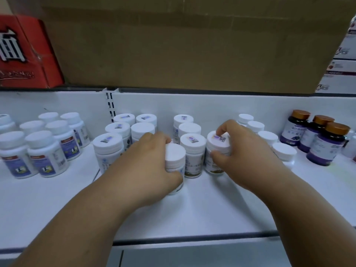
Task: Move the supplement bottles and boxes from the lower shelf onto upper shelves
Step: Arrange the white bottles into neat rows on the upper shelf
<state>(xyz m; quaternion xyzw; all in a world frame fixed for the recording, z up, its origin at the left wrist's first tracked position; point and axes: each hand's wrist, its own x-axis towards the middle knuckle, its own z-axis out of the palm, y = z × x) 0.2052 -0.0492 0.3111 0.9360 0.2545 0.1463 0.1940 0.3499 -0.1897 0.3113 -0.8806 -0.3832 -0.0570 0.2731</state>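
L hand (152,160) gripped a white-capped bottle (175,164) standing mid-shelf, nearer the white shelf's (57,209) front edge than the rest. R hand (242,151) pinched the cap of a stickered bottle (217,151) just beside it. More white bottles (119,139) stood toward the back wall; purple bottles (325,143) at the right end.
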